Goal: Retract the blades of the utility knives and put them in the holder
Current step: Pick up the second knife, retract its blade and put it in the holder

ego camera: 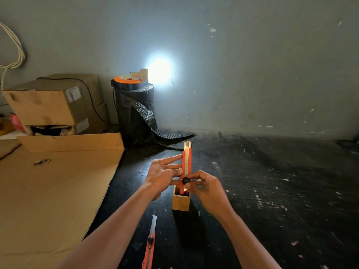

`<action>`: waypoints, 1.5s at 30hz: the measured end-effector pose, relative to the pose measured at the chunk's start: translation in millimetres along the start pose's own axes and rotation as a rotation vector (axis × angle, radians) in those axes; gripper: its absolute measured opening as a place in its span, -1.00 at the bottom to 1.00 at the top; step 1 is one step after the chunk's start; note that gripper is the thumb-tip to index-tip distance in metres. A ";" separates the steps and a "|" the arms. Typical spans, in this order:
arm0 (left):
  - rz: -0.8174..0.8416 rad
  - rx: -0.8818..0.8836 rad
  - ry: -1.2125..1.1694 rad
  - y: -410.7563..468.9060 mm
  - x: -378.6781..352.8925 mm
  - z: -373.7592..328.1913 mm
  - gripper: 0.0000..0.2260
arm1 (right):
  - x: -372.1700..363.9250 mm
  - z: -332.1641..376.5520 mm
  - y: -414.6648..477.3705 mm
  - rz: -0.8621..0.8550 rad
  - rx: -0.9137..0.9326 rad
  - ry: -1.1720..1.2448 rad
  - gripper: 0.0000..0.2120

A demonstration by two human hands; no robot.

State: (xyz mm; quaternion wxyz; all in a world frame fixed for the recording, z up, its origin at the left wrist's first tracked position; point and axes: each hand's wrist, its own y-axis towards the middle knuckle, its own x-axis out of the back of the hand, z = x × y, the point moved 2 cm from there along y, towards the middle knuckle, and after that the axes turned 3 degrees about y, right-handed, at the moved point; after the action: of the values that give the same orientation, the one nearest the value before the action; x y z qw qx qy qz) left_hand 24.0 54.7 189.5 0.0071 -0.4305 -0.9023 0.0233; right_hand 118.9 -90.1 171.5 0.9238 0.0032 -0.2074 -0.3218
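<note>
While a second orange utility knife [150, 243] lay nearest on the dark table [272, 191], blade still out and waiting its turn, both hands worked just beyond it. The left hand [163, 175] steadied an upright orange utility knife [186, 167], fingers pressed flat along its side, probably to brace it. The right hand [204, 184] pinched the black slider knob [185, 180], seemingly to draw the exposed blade [186, 145] down. The knife's base sat at the mouth of the wooden holder [180, 200]. Farther off, by the wall, cardboard boxes [54, 105] were stacked.
</note>
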 end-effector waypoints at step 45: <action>-0.016 -0.064 0.003 3.0 -1.0 -7.2 -0.53 | -4.1 4.0 15.5 -0.068 0.033 0.006 -0.82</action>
State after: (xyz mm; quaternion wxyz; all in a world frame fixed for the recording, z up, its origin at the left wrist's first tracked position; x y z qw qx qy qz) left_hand 27.2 56.1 196.6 -0.0050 -0.4235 -0.9058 -0.0065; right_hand 123.7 -74.8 175.7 0.9127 0.0263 -0.2098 -0.3496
